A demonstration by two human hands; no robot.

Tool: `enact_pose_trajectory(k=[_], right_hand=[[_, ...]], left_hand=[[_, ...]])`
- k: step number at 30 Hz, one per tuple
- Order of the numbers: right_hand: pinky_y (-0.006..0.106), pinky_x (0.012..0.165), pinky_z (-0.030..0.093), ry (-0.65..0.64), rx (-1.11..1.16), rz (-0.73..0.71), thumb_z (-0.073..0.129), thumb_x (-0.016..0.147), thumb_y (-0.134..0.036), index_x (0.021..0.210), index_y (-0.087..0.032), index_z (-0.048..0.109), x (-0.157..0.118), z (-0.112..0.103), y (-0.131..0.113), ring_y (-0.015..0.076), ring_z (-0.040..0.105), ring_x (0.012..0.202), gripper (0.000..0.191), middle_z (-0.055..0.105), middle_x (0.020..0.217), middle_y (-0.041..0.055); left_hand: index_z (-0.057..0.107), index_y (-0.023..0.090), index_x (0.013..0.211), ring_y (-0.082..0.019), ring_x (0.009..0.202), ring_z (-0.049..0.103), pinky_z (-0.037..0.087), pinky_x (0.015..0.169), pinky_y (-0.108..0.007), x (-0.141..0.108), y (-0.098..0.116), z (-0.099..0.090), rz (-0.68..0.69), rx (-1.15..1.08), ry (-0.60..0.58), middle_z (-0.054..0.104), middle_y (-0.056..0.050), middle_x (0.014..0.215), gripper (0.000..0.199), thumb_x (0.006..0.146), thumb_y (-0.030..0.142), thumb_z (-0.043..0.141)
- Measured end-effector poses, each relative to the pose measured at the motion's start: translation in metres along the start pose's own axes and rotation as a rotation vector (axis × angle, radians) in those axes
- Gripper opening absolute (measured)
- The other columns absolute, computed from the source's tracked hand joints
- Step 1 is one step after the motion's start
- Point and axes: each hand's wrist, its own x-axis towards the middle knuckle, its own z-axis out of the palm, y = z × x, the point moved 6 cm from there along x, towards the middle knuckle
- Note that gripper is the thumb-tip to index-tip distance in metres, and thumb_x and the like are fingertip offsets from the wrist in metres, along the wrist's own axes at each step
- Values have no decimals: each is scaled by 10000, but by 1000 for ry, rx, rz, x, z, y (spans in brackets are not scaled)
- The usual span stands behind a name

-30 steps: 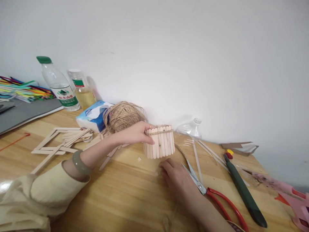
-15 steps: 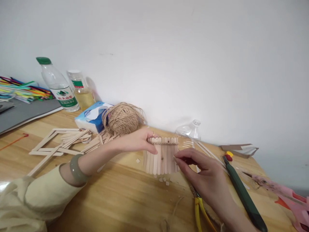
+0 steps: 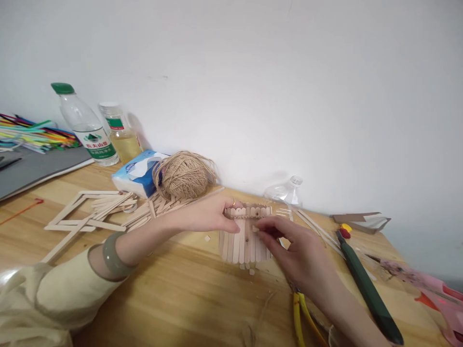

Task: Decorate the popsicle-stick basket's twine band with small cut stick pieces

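Before me on the table is a holder of upright craft sticks [image 3: 247, 243], with rounded tops and a band of twine below its rim. My left hand [image 3: 220, 214] grips its left side, thumb across the front and the other fingers behind, mostly hidden. My right hand [image 3: 289, 238] is closed in a pinch at the front of the holder, just under the twine. Between its thumb and index finger shows a small pale wooden chip [image 3: 255, 229]. Several similar cut stick ends [image 3: 251, 272] lie at the foot of the holder.
A twine ball [image 3: 185, 176], tissue pack [image 3: 135, 173] and loose craft sticks [image 3: 112, 205] lie left. Behind stand a water bottle [image 3: 90, 130] and a jar [image 3: 123, 140]. Yellow-handled pliers [image 3: 299, 318], a green-handled tool [image 3: 369, 284] and a pink glue gun [image 3: 427, 284] lie right.
My right hand has moved left, from the holder's right edge to its front face. The holder has tipped slightly, so more of its rim shows. My left hand keeps its grip.
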Motion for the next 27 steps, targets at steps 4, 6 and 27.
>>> enact_pose_trajectory(k=[4, 6, 27], right_hand=[[259, 657, 475, -2, -129, -140, 479, 869, -103, 900, -185, 644, 1, 5, -13, 146, 604, 754, 187, 645, 870, 45], [279, 657, 482, 15, -193, -181, 470, 882, -110, 923, -158, 652, 1, 8, -16, 162, 599, 761, 192, 631, 873, 68], [327, 662, 516, 126, -234, -240, 489, 875, -104, 908, -128, 657, -3, 11, -16, 198, 611, 782, 173, 648, 881, 94]], left_hand=[[642, 151, 756, -116, 586, 474, 346, 546, -215, -1, 1, 4, -6, 1, -5, 523, 54, 613, 104, 671, 168, 584], [639, 157, 781, -116, 604, 485, 353, 555, -211, -1, 3, 6, -2, -6, 9, 531, 56, 630, 117, 678, 174, 586], [671, 155, 786, -150, 737, 583, 408, 675, -226, 0, 9, 10, -6, -90, 50, 638, 49, 714, 158, 698, 116, 546]])
